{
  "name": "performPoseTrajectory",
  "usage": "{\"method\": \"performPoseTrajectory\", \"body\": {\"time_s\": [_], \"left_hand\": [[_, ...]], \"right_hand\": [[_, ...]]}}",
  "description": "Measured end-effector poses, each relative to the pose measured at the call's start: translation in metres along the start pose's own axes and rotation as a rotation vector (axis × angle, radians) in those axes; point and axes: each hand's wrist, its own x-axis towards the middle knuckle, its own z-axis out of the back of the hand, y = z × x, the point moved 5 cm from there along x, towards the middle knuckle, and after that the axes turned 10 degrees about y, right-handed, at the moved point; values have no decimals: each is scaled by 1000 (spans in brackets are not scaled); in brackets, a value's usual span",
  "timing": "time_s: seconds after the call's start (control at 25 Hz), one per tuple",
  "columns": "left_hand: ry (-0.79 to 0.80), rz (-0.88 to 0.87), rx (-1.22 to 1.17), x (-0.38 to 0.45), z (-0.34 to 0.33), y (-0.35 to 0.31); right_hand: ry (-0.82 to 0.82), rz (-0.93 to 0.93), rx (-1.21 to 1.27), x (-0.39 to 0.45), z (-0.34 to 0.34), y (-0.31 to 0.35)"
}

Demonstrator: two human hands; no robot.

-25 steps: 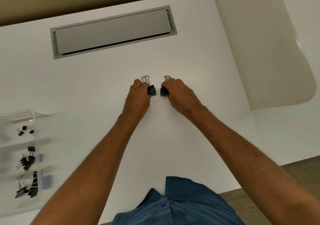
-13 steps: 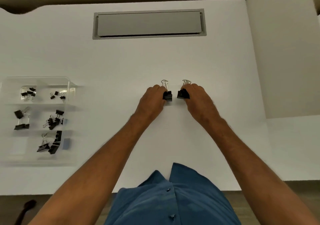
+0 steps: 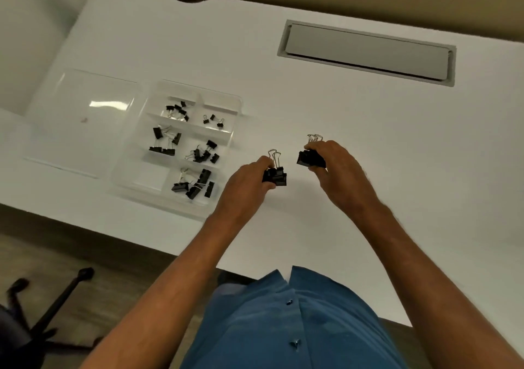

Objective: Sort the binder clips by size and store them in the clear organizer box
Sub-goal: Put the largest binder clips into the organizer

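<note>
My left hand (image 3: 249, 183) grips a small bunch of black binder clips (image 3: 275, 176) with wire handles pointing up, just above the white desk. My right hand (image 3: 336, 167) holds another bunch of black binder clips (image 3: 309, 158) a little to the right and farther back. The clear organizer box (image 3: 235, 113) lies open to the left of my left hand. Its compartments hold black clips of different sizes, small ones at the back and larger ones at the front. One front-left compartment looks empty.
The box's clear lid (image 3: 82, 122) lies flat to its left. A grey cable hatch (image 3: 365, 52) is set in the desk (image 3: 368, 130) at the back right. A black chair base (image 3: 51, 306) stands on the floor at the lower left.
The camera has swung left, bringing the organizer box closer to centre. Both hands have lifted their clips off the desk and moved slightly apart.
</note>
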Motion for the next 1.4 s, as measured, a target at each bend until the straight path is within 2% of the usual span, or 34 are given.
{"method": "performPoseTrajectory", "body": {"time_s": [0.32, 0.56, 0.8, 1.0, 1.16, 1.4], "left_hand": [[-219, 104, -11, -79, 131, 155], [-207, 178, 208, -98, 171, 228], [-42, 196, 248, -83, 170, 249], [-3, 162, 153, -80, 169, 253], [-23, 134, 61, -80, 170, 259], [-141, 180, -16, -83, 171, 270]], "right_hand": [[143, 186, 47, 71, -99, 173], [294, 301, -39, 112, -160, 251], [394, 408, -203, 123, -207, 268], [476, 478, -302, 130, -230, 262], [512, 516, -332, 134, -237, 262], [509, 520, -379, 138, -239, 268]]}}
